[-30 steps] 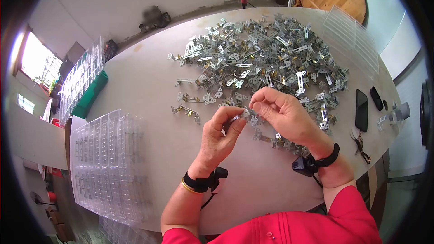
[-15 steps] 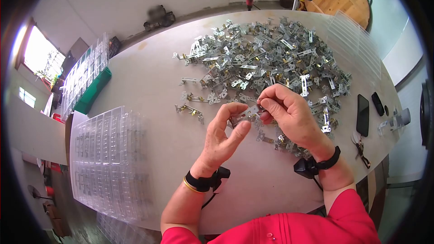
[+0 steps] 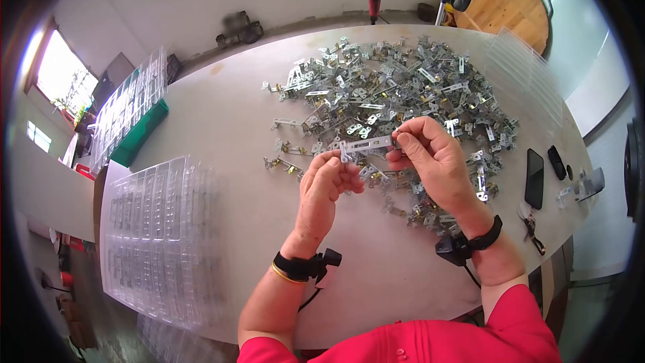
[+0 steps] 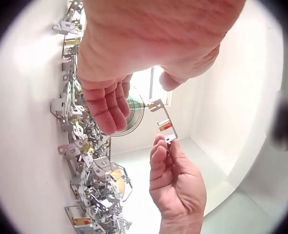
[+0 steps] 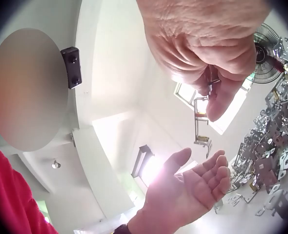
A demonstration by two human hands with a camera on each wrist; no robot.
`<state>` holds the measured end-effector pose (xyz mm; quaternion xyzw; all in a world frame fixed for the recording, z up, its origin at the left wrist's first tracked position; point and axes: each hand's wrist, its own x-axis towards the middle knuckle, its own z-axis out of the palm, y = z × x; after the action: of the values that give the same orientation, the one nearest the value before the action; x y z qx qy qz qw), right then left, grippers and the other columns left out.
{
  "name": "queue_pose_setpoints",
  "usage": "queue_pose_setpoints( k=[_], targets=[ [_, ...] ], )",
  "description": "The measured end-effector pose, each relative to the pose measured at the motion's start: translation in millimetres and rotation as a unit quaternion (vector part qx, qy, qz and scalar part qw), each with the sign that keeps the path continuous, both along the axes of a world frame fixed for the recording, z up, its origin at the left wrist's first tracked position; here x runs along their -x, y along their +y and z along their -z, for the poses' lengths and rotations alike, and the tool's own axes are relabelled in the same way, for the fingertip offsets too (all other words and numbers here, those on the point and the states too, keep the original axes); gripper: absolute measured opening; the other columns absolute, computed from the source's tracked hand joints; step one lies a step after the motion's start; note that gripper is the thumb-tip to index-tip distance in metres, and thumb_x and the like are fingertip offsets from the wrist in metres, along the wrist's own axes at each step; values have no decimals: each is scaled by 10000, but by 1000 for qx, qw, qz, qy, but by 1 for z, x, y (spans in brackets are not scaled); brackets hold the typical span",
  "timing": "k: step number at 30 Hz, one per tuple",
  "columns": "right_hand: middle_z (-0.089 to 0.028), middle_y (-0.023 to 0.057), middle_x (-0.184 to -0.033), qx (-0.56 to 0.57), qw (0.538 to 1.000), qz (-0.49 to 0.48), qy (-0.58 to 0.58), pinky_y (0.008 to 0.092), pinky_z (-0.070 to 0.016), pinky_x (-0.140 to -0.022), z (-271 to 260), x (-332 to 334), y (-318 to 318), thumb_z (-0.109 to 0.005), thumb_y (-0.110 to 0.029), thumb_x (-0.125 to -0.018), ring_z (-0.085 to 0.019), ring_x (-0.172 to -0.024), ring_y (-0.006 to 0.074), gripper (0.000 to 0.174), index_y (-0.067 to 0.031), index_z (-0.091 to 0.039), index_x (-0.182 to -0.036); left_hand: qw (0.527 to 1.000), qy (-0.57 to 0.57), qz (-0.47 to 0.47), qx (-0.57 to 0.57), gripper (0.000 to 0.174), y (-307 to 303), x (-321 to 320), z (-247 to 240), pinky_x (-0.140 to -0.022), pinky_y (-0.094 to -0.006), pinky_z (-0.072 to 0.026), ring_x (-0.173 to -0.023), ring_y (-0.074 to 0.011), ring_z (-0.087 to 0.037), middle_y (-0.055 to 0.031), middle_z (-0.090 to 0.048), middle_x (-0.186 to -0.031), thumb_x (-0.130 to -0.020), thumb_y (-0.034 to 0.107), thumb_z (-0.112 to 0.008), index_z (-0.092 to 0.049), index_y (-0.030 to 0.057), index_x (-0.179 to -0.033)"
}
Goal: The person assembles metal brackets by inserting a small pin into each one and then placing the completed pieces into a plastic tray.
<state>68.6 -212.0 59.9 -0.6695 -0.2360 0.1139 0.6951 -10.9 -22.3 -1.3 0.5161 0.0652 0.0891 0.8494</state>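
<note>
Between thumb and fingers, my right hand pinches one end of a slotted metal bracket, held above the table. A small brass-and-red part sits on the bracket in the left wrist view. My left hand is at the bracket's other end, its fingers loosely bent. The right wrist view shows the left hand with spread thumb and fingers, apart from the bracket. Behind both hands lies a large pile of similar brackets.
Clear plastic trays are stacked on the table's left, with a green crate beyond them. Another clear tray lies at the back right. On the right are a phone, keys and a clear plastic container.
My left fingers have loosened from their pinch on the bracket and lie lower, near its end. The right hand has kept hold and turned the bracket, so its long slotted face shows.
</note>
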Motion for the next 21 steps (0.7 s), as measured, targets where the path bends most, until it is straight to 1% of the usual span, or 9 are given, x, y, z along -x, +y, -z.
queue_pose_setpoints(
  k=[2, 3, 5, 9, 11, 12, 14, 17, 21],
  targets=[
    [-674, 42, -949, -24, 999, 21, -10, 261, -596, -761, 2, 3, 3, -563, -112, -1050, -682, -860, 101, 120, -1, -602, -1070, 998, 1, 60, 33, 396, 4, 0, 9, -818, -376, -549, -878, -237, -672, -131, -675, -1039, -1061, 273, -425, -559, -37, -1268],
    [-674, 42, -949, -23, 999, 21, -12, 261, -596, -761, 5, 4, 5, -563, -112, -1050, -682, -860, 101, 120, -1, -602, -1070, 998, -1, 60, 33, 396, 6, 0, 10, -818, -376, -549, -878, -237, -672, -131, -675, -1039, -1061, 273, -425, -559, -37, -1268],
    [-681, 53, -958, -33, 999, 33, -20, 257, -592, -770, 11, 8, 7, -564, -107, -1048, -680, -865, 101, 117, 2, -597, -1073, 982, 10, 173, 70, 395, 7, -1, 10, -838, -366, -555, -951, -232, -683, -131, -683, -1091, -1070, 264, -454, -560, -37, -1303],
    [-681, 47, -962, -25, 998, 3, -49, 245, -581, -780, 27, 22, 12, -569, -79, -1041, -675, -880, 94, 79, -9, -590, -1068, 986, -24, 146, 78, 405, -7, 2, -1, -865, -367, -557, -1018, -226, -683, -126, -687, -1151, -1083, 268, -467, -553, -31, -1343],
    [-675, 44, -975, -22, 999, 4, -48, 247, -576, -783, 33, 31, 14, -572, -69, -1037, -671, -886, 91, 69, -10, -585, -1071, 979, -36, 134, 146, 408, -6, 0, 4, -910, -379, -541, -1067, -223, -669, -122, -681, -1194, -1086, 267, -480, -536, -5, -1385],
    [-674, 44, -983, -27, 999, -2, -46, 251, -577, -784, 36, 34, 15, -572, -65, -1036, -670, -886, 90, 69, -8, -583, -1074, 979, -38, 134, 146, 408, -6, 1, 4, -910, -379, -541, -1067, -223, -669, -122, -681, -1194, -1086, 267, -480, -536, -5, -1385],
    [-668, 42, -998, -38, 998, -15, -47, 264, -581, -777, 45, 36, 16, -572, -53, -1034, -668, -879, 90, 70, -4, -575, -1084, 981, -47, 96, 161, 391, -8, 2, -1, -938, -367, -516, -1116, -185, -646, -102, -668, -1265, -1078, 256, -509, -549, 21, -1388],
    [-665, 38, -993, -25, 999, -27, -39, 265, -587, -767, 46, 43, 19, -587, -53, -1027, -663, -872, 85, 72, -12, -578, -1086, 976, -47, 101, 189, 359, -7, 2, -1, -965, -399, -510, -1116, -217, -648, -121, -679, -1209, -1074, 217, -506, -533, 35, -1382],
    [-667, 21, -934, -10, 998, -27, -58, 252, -574, -719, 47, 43, 18, -604, -89, -1027, -650, -823, 74, 88, -35, -609, -1096, 979, -66, 101, 167, 358, 0, 0, 5, -954, -392, -511, -1110, -216, -647, -125, -683, -1191, -1072, 202, -505, -521, 33, -1387]
  ],
)
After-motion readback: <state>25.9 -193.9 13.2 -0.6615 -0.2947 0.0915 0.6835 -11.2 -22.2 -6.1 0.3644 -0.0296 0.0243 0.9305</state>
